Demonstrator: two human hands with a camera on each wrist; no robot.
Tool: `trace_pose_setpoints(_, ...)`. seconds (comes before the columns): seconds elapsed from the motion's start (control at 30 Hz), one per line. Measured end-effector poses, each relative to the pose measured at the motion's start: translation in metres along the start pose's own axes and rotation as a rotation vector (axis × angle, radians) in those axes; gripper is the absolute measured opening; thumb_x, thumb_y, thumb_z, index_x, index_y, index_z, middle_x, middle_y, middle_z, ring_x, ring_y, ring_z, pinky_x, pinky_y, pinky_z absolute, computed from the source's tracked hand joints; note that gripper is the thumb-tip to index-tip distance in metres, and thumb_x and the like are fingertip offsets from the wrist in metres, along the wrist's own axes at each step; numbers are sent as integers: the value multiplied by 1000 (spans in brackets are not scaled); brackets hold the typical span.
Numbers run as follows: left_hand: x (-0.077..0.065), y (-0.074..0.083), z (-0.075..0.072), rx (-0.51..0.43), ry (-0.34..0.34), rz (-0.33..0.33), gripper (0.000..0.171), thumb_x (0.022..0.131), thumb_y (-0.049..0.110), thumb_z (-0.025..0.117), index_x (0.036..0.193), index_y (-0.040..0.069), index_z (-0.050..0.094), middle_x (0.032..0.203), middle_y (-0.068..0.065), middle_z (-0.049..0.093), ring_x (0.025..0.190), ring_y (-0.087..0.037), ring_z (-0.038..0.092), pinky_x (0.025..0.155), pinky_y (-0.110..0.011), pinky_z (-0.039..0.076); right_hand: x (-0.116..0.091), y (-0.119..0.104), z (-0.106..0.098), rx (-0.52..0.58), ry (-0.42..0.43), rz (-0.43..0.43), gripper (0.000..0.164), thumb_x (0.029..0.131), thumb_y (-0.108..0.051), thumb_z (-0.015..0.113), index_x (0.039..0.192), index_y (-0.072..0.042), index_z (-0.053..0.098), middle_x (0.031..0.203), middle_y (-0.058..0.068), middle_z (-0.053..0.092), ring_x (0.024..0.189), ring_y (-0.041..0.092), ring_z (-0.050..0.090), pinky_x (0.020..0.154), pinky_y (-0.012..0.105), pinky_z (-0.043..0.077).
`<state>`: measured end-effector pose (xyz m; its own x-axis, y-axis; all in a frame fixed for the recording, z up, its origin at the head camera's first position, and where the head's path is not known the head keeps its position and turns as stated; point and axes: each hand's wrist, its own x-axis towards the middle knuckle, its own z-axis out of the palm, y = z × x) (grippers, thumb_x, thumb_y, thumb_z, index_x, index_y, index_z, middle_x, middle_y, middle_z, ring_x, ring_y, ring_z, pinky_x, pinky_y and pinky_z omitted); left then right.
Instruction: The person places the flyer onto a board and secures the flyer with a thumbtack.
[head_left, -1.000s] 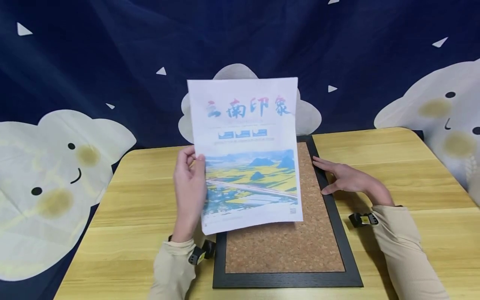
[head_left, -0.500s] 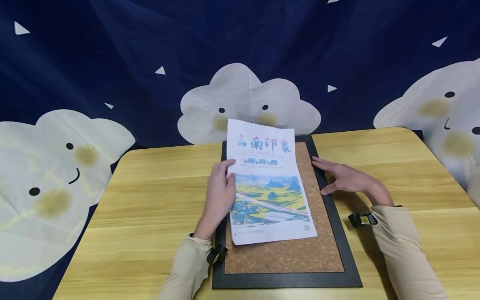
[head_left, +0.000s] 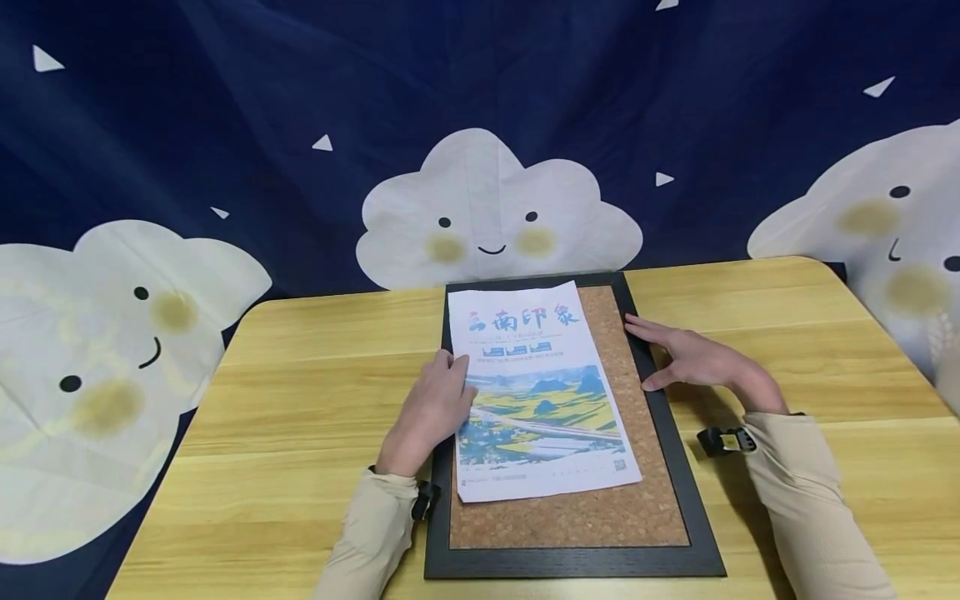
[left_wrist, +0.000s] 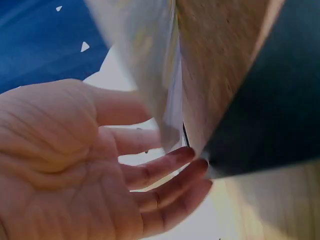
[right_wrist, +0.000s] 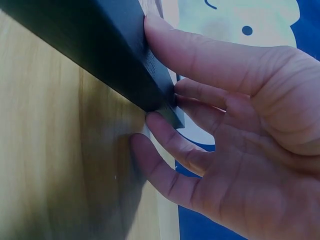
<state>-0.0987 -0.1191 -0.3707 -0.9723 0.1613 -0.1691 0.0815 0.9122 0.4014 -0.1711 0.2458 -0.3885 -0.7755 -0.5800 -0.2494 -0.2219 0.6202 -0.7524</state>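
Note:
A white paper poster (head_left: 536, 421) with colourful lettering and a printed landscape lies slightly tilted over the cork board (head_left: 570, 527), towards its left side. My left hand (head_left: 431, 412) pinches the poster's left edge, thumb on its face; in the left wrist view the poster's edge (left_wrist: 170, 120) runs down between thumb and fingers. On the other side, my right hand (head_left: 701, 358) rests spread along the right bar of the black frame (head_left: 573, 563). The right wrist view has the thumb at the frame's upper face and the other fingers by its outer side.
The framed board lies on a light wooden table (head_left: 300, 417). Behind the table hangs a dark blue curtain (head_left: 562, 75) printed with white smiling clouds. Bare cork shows along the poster's right and lower edges.
My left hand has brought the poster from upright above the board down and to the right, laying it over the cork. The right hand has stayed at the frame.

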Motion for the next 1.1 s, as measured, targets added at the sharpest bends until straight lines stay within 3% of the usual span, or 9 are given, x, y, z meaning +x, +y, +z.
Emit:
trace_pose_setpoints(0.27,-2,-3,4,152,-34,17,57,103,23,66,153,1,47,150,-24,42,128,-45,43,103,-58,40,-1,0,-1,-18,3,-9,101,82,-12,86,157,15,24,166,34,10,148,60,12,112,73,24)
trace_pose_setpoints(0.47,-2,-1,8,250,-56,41,62,103,32,66,153,2,47,155,-21,41,139,-50,38,107,-63,37,-1,1,0,-18,5,-11,101,82,-12,86,157,14,24,166,34,10,149,60,11,112,73,23)
trace_pose_setpoints(1.1,-8,10,14,288,-100,45,69,99,40,70,154,5,49,159,-16,41,147,-51,30,111,-67,31,-1,1,-1,-25,8,-4,102,82,-14,86,158,12,24,166,34,10,149,60,12,112,73,24)
